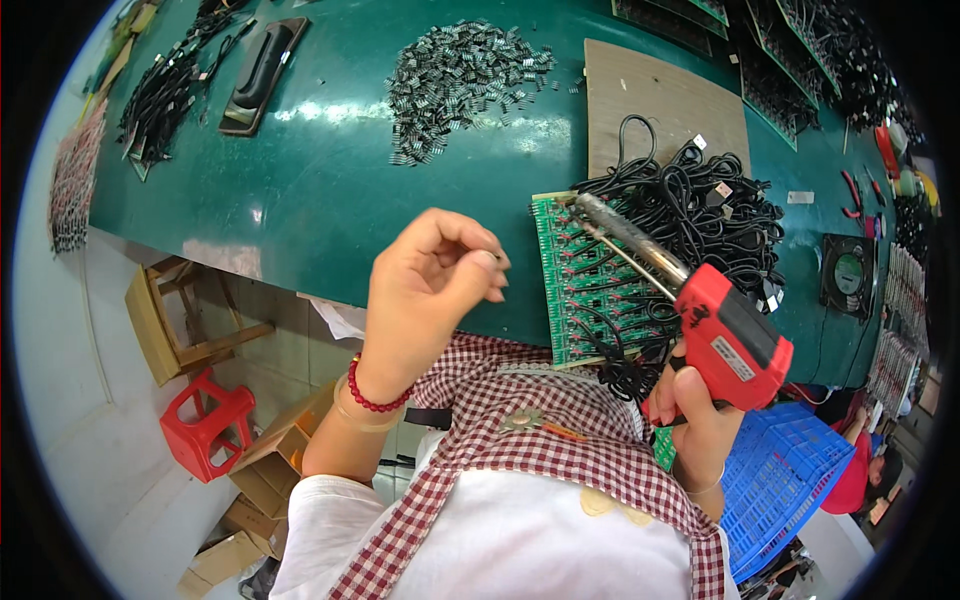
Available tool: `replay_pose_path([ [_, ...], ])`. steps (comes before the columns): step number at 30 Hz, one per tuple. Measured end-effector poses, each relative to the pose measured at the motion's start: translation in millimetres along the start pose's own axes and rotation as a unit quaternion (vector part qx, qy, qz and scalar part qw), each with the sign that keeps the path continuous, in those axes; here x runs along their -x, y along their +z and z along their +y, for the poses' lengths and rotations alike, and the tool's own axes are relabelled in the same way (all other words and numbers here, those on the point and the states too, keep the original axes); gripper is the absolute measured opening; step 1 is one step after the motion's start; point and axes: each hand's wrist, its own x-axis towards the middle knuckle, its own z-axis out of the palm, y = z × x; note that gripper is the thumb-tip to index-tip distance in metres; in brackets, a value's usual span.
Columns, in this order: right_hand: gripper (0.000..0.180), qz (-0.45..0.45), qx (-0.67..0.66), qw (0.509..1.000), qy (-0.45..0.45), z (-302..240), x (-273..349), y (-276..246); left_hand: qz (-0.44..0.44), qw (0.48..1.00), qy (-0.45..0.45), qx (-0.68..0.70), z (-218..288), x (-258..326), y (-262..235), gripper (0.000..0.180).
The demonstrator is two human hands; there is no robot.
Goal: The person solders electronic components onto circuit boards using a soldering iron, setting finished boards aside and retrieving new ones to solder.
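My right hand [695, 410] is wrapped round the grip of a red and black soldering gun [735, 335]. Its metal barrel and thin side tube point up and left, with the tip over the top edge of a green circuit board panel [570, 290]. Black cables [700, 220] lie in a coiled heap over the panel's right side, some with small metal plugs. Left of the panel, my left hand [435, 270] is raised above the table, thumb and fingertips pinched together. A tiny dark bit shows at the fingertips, too small to name.
Small dark pin pieces [460, 85] form a pile on the green table [300, 160]. A brown board [660, 100] lies behind the cables. A dark-handled block [262, 75] and more cables are far left, pliers [851, 195] and a fan [848, 272] right. Below are a blue crate [780, 480] and red stool [207, 425].
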Motion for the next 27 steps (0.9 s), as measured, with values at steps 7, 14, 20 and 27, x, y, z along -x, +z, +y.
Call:
replay_pose_path([
  [7,0.045,-0.040,-0.005,0.994,-0.104,-10.8,-0.8,16.9,-0.211,0.958,-0.114,0.159,2.4,22.7,49.9,0.011],
  [14,0.011,-0.129,0.060,0.985,-0.099,-22.3,-6.5,13.9,-0.251,0.923,-0.195,0.217,-4.3,27.0,60.3,0.013],
  [20,0.022,-0.092,0.246,0.946,-0.190,-11.5,-10.9,14.3,-0.266,0.911,-0.270,0.162,10.2,17.9,48.3,0.010],
  [27,0.020,-0.138,0.163,0.966,-0.142,-11.1,-12.9,12.7,-0.282,0.948,-0.067,-0.129,7.1,3.9,31.4,0.004],
])
